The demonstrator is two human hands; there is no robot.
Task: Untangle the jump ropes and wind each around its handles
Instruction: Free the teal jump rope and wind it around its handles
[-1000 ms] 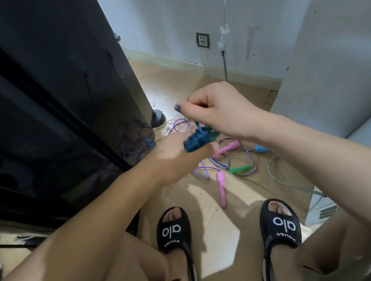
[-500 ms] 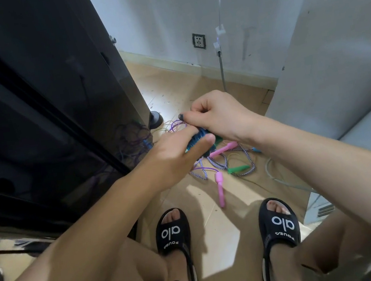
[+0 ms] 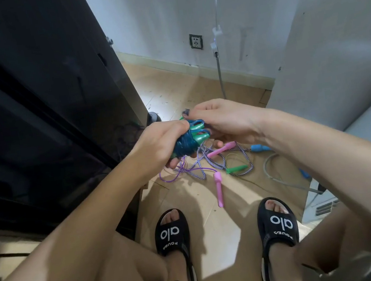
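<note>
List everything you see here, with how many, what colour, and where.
wound rope bundle: one, blue cord on green handles, held between both hands
pink handles: two, on floor ahead of the feet
green handle: one, on floor in the tangle
blue handle: one, on floor under right forearm
tangled ropes: purple and striped, count unclear, on floor
wall socket: one, white, far wall
cabinet: one, black, left
sandals: two, black, on feet
left hand: grips bundle
right hand: pinches bundle's top

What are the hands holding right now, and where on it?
Left hand grips the wound blue rope bundle around its coils; right hand holds at its green handles end, exact contact hidden.
</note>
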